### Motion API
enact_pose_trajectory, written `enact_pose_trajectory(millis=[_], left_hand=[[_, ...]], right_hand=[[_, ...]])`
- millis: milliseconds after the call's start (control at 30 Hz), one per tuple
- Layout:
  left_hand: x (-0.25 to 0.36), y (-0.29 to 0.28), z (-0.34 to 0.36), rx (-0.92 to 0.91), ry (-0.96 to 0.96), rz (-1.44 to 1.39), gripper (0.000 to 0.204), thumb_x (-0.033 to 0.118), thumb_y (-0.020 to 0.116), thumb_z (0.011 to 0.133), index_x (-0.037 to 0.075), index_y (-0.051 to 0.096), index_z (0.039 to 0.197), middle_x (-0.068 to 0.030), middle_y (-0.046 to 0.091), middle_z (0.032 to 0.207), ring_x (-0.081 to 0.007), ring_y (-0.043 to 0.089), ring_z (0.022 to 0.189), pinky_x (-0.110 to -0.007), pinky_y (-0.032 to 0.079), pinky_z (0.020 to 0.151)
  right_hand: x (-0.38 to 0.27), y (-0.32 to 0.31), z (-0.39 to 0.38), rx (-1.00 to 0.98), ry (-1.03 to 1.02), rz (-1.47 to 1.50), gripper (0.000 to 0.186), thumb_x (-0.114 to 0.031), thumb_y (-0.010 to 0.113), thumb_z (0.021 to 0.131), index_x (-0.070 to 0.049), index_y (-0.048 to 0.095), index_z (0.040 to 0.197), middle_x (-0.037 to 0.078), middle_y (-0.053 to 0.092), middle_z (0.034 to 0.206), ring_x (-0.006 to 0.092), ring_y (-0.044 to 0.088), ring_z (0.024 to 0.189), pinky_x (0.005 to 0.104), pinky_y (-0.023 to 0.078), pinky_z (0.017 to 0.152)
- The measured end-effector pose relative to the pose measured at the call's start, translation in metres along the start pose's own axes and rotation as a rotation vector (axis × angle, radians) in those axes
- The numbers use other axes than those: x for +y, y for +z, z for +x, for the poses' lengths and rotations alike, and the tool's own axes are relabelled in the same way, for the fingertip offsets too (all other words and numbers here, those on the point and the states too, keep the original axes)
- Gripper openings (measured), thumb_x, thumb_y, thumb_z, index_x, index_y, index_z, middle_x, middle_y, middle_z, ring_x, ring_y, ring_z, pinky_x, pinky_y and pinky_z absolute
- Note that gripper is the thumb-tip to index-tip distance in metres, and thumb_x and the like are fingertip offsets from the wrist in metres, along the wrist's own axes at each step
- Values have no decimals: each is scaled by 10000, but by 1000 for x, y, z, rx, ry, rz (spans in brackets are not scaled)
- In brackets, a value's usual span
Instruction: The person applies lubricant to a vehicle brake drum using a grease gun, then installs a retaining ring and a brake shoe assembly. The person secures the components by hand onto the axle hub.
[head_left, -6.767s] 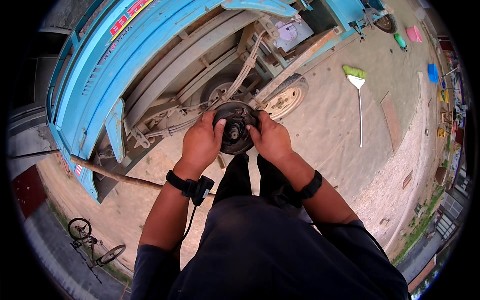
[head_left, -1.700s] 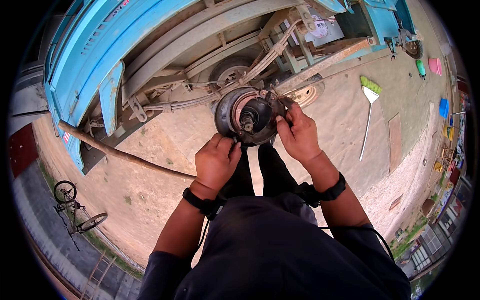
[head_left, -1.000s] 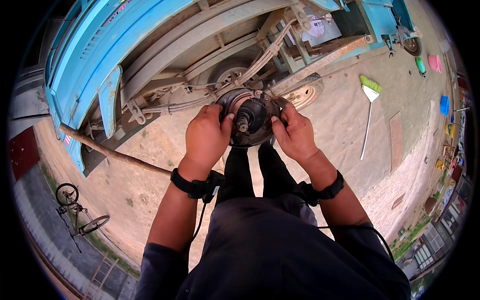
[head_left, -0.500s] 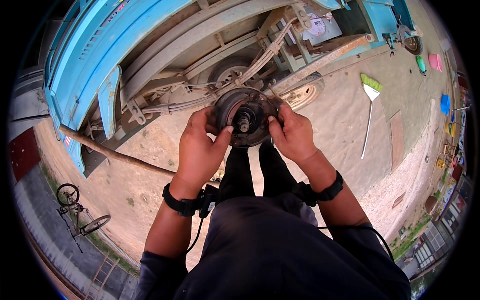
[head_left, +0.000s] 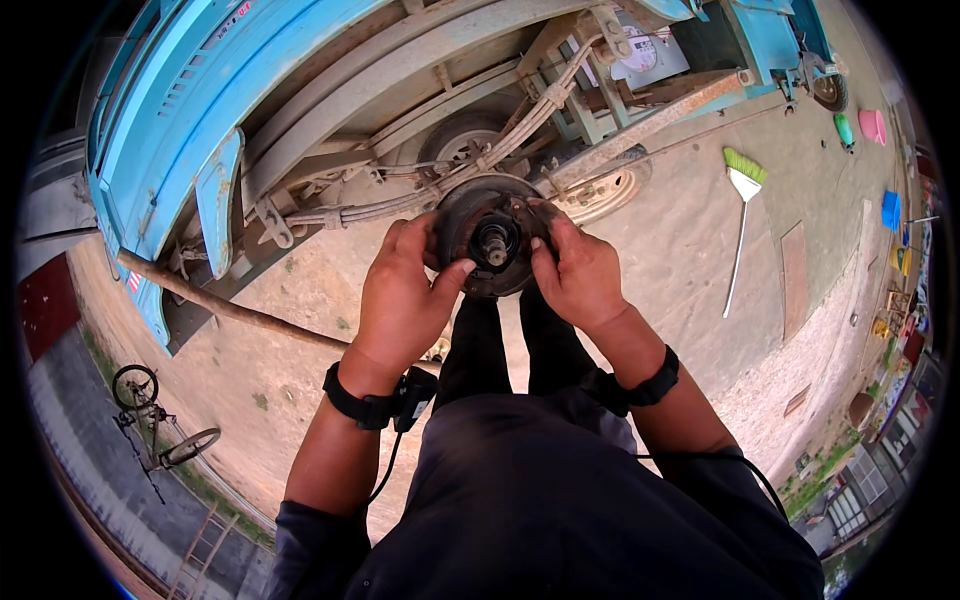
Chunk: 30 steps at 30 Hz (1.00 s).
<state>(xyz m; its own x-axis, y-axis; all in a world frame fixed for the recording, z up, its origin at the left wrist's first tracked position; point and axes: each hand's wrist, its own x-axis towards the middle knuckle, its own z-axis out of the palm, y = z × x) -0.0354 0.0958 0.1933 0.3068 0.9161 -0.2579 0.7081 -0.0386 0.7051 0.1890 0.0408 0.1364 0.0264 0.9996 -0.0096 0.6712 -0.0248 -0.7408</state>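
A round, dark, greasy brake assembly (head_left: 487, 278) stands in front of me, with a threaded axle end (head_left: 494, 246) sticking out of its centre. Curved brake shoes appear to lie around that axle end. My left hand (head_left: 400, 305) is closed on the left side of the assembly, thumb on the front face and fingers behind the rim. On the opposite side my right hand (head_left: 583, 285) grips the upper right part, its thumb pressed near the centre. The fingertips of both hands are partly hidden behind the assembly.
Above is the raised blue vehicle body (head_left: 170, 130) with a rusty frame and leaf spring (head_left: 520, 130). A wooden pole (head_left: 230, 309) slants at left. A wheel (head_left: 606, 192) lies beyond my right hand. Further right are a broom (head_left: 742, 190) and a board (head_left: 793, 280); a bicycle (head_left: 155, 425) is lower left.
My right hand has shifted slightly left and its thumb sits closer to the axle end. My left hand keeps nearly the same hold.
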Motion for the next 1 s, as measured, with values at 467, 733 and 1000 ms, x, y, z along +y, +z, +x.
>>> enact_pose_trajectory(millis=[467, 733, 1000], left_hand=[[4, -5, 9, -81, -75, -93, 599, 118, 833, 869, -74, 573, 1374, -177, 635, 1075, -281, 687, 894, -374, 593, 748], [7, -1, 9, -100, -125, -218, 526, 25, 782, 908, -64, 572, 1382, -133, 642, 1165, -173, 651, 939, -285, 597, 735], [2, 6, 6, -73, -140, -304, 576, 73, 803, 890, -91, 552, 1383, -179, 593, 1159, -252, 650, 955, -329, 599, 732]], right_hand=[[-8, 2, -1, -71, 233, 71, 427, -250, 740, 935, -55, 596, 1287, 178, 734, 878, 413, 721, 791, 497, 576, 693], [-8, -4, -2, -67, 311, 204, 275, -206, 678, 987, -70, 606, 1215, 189, 726, 864, 432, 713, 803, 514, 560, 701], [-7, 8, -13, 32, 293, 204, 298, -194, 659, 996, -64, 604, 1258, 199, 720, 849, 440, 710, 788, 516, 563, 690]])
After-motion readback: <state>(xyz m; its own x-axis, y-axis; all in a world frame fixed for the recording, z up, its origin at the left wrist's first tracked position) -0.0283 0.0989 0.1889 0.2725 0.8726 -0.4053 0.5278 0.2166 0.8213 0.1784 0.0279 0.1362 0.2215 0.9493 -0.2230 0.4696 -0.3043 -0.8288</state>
